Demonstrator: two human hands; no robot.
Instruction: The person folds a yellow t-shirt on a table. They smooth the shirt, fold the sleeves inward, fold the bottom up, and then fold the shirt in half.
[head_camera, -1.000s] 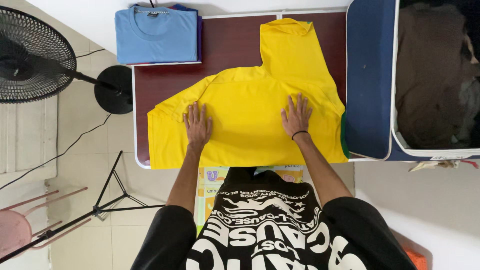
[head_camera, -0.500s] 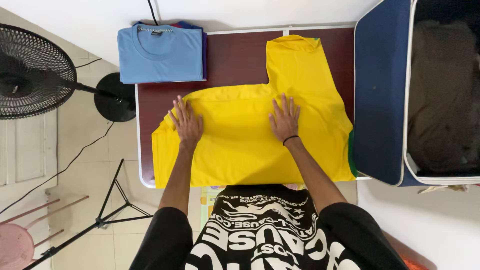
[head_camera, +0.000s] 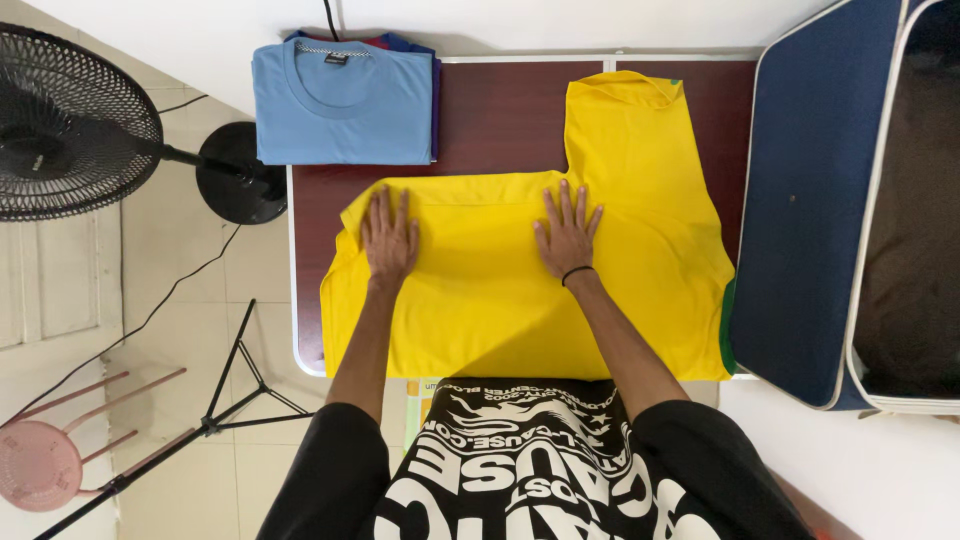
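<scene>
Left hand (head_camera: 389, 238) and right hand (head_camera: 567, 238) both lie flat, palms down and fingers spread, on the yellow shirt (head_camera: 520, 290); neither grips anything. The shirt occupies the centre of the frame, spread on the dark red table (head_camera: 495, 115), with one part reaching up toward the far table edge at upper centre right. A thin black band sits at the right wrist.

Compared with one second ago, both hands now rest higher on the cloth, close to the folded top edge, and nearer each other. The left portion of the shirt, formerly slanted and rumpled, now presents a straighter horizontal edge. In my judgement this indicates a smoothing stroke across a fold already laid.

A folded blue shirt (head_camera: 343, 102) lies at upper left of the table, apart from the yellow one. An open navy suitcase (head_camera: 815, 200) stands just beside the table at right. A black standing fan (head_camera: 70, 125), a tripod stand (head_camera: 215, 415) and a pink stool (head_camera: 40, 465) occupy the left of the frame.
</scene>
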